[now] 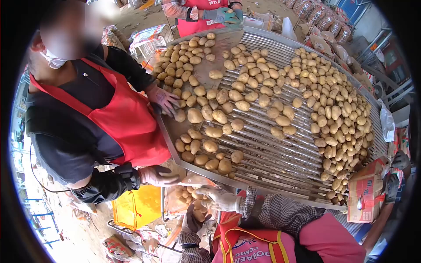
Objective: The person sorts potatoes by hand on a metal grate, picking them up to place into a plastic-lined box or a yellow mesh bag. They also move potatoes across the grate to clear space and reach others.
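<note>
At the bottom edge of the sorting table, my right hand [221,199] wears a pale grey glove and reaches left, its fingers stretched out. Below it, my left hand [192,222], in a dark glove, is curled around a potato [199,215]. Both hands are beside a bag of potatoes [186,194] under the table edge; part of the bag is hidden by the hands. Many potatoes [335,114] lie on the slatted metal table [267,153], piled thickest on its right side.
A co-worker in a red apron [127,114] stands at the left, one gloved hand [164,98] by the potatoes. Another person's gloved hands [221,16] are at the far edge. A cardboard box [366,193] is at the right, held by someone. A yellow bag [138,206] hangs lower left.
</note>
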Demonstrator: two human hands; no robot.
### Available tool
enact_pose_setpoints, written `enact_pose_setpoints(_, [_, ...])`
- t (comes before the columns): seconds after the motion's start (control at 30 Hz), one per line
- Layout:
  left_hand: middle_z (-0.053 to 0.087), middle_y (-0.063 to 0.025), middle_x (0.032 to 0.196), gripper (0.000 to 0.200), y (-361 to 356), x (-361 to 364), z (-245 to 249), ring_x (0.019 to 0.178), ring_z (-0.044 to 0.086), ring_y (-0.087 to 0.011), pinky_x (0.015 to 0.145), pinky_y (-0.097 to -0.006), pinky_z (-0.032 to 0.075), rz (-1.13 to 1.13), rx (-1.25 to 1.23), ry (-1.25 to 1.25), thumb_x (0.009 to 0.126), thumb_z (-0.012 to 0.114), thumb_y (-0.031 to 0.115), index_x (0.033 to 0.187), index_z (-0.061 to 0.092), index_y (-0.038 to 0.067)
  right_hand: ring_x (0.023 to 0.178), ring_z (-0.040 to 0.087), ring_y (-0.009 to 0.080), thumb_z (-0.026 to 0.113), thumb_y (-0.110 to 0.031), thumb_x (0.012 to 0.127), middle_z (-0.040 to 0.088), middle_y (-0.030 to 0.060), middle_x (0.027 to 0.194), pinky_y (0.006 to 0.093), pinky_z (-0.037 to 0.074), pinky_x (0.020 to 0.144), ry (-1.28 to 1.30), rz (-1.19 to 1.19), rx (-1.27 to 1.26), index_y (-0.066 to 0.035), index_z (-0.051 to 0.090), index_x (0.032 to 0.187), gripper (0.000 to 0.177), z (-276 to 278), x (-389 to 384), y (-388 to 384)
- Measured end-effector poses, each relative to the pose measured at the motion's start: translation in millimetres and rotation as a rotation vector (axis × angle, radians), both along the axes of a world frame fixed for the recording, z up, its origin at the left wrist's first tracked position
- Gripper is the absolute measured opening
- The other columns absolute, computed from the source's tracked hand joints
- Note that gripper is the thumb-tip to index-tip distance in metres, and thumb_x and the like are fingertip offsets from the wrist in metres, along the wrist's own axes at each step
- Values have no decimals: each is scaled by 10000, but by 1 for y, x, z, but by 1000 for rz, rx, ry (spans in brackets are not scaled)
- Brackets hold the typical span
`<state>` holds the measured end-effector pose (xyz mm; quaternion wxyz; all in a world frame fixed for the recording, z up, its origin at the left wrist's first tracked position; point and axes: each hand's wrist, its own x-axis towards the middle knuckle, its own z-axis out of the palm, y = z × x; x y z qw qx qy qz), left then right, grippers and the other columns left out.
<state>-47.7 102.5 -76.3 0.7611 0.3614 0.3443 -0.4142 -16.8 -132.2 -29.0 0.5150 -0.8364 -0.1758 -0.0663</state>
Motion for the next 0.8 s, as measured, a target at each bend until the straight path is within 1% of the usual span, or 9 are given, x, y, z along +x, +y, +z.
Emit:
enact_pose_setpoints(0.1, [630, -88, 1251, 421, -1, 10, 4, 1193, 593, -254, 927, -502, 544, -139, 560, -87, 969, 622, 405, 1322, 584, 180, 885, 664, 281, 646, -255, 967, 585, 171, 1164, 418, 562, 763, 931, -244, 804, -101, 477, 1409, 498, 47, -3, -37])
enact_pose_setpoints(0.17, [618, -103, 1273, 527, -24, 22, 24, 1119, 601, -266, 913, -419, 512, -149, 663, -201, 937, 659, 334, 1390, 528, 99, 928, 682, 319, 655, -267, 948, 573, 222, 1190, 444, 582, 739, 1038, -515, 959, -79, 417, 1446, 583, 55, -2, -92])
enact_pose_setpoints(0.23, [626, -134, 1258, 459, -44, 37, 17, 1182, 576, -304, 917, -433, 503, -310, 917, -1039, 902, 675, 240, 1316, 586, 61, 1002, 669, 382, 669, -313, 922, 566, 264, 1221, 470, 569, 803, 512, -640, -367, -62, 326, 1501, 719, 12, -27, -116])
enact_pose_setpoints(0.37, [558, -183, 1359, 559, -131, 77, 66, 1344, 458, -382, 1151, -613, 258, -746, 1330, -1691, 852, 650, 270, 1374, 553, 93, 1112, 616, 451, 704, -331, 844, 522, 342, 1292, 468, 507, 961, 689, -524, -510, -50, 37, 1599, 1045, -3, -9, -99])
enact_pose_setpoints(0.5, [427, -213, 1483, 753, -191, 105, 49, 1411, 349, -433, 1168, -631, 209, -1090, 1292, -1604, 835, 661, 402, 1494, 417, 132, 924, 664, 405, 622, -169, 867, 637, 295, 1005, 483, 505, 886, 715, -634, 8, -54, 149, 1592, 873, -53, 71, -72])
enact_pose_setpoints(0.63, [409, -209, 1508, 698, -226, 152, 55, 1368, 403, -431, 1103, -570, 347, -755, 1065, -1545, 849, 667, 205, 1498, 415, 159, 972, 674, 333, 566, 45, 870, 686, 210, 1099, 417, 517, 878, 735, -488, 969, -55, 201, 1585, 809, 1, 98, -113])
enact_pose_setpoints(0.67, [423, -206, 1499, 638, -234, 157, 67, 1362, 406, -442, 1096, -558, 364, -771, 1137, -1622, 867, 643, 182, 1475, 453, 143, 794, 513, 123, 564, 83, 892, 602, 139, 1209, 287, 517, 765, 671, -479, 880, -61, 208, 1584, 791, -2, 91, -128])
enact_pose_setpoints(0.73, [453, -208, 1477, 522, -249, 159, 70, 1356, 418, -430, 1097, -547, 367, -751, 1224, -1724, 882, 624, 183, 1392, 542, 112, 1256, 526, 283, 629, -42, 924, 360, 218, 1544, 374, 486, 1036, 380, -667, 578, -94, 253, 1573, 751, -19, 62, -162])
enact_pose_setpoints(0.8, [470, -180, 1476, 403, -266, 154, 70, 1361, 423, -408, 1090, -549, 372, -745, 1100, -1877, 884, 618, 200, 1274, 622, 96, 1458, 300, 419, 727, -345, 862, 253, 270, 1585, 553, 233, 1216, 374, -943, -338, -138, 209, 1587, 914, 27, 13, -210])
